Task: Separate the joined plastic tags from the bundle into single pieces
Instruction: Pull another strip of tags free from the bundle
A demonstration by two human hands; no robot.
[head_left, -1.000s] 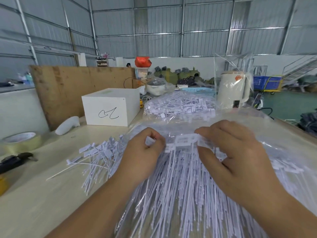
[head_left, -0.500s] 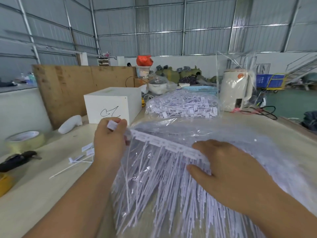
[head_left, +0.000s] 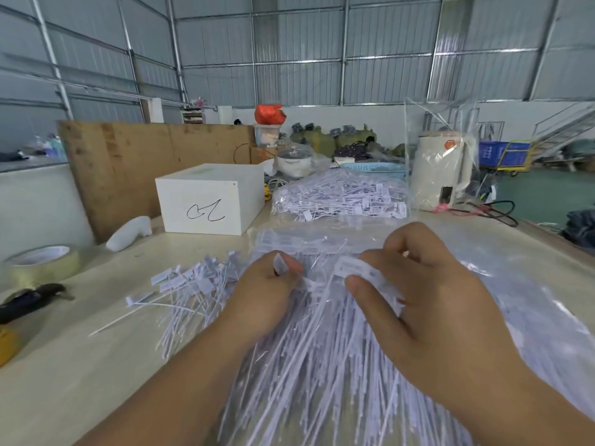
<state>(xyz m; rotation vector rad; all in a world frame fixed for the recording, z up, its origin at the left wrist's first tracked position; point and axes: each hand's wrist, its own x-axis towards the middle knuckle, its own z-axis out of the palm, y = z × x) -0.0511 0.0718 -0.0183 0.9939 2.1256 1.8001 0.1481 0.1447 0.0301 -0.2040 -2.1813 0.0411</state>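
Plainly, left hand (head_left: 262,294): fingers pinched one flat white tag head (head_left: 280,264).
Right hand (head_left: 428,304): fingers gripped the joined strip (head_left: 360,272).
Bundle (head_left: 322,365): thin stiff plastic tails, fanned over crinkly film on the smooth worktop (head_left: 80,365).
Loose tags (head_left: 190,284): heaped just left.

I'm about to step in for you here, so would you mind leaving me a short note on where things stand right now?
Left hand: pinches one white tag head between thumb and fingers.
Right hand: grips the joined strip of tags by its heads.
The big bundle lies under both hands on clear plastic; a full bag of tags sits behind it.
Done: a small pile of single tags lies to the left on the table.
Left: nearly the whole bundle, plus the bag.
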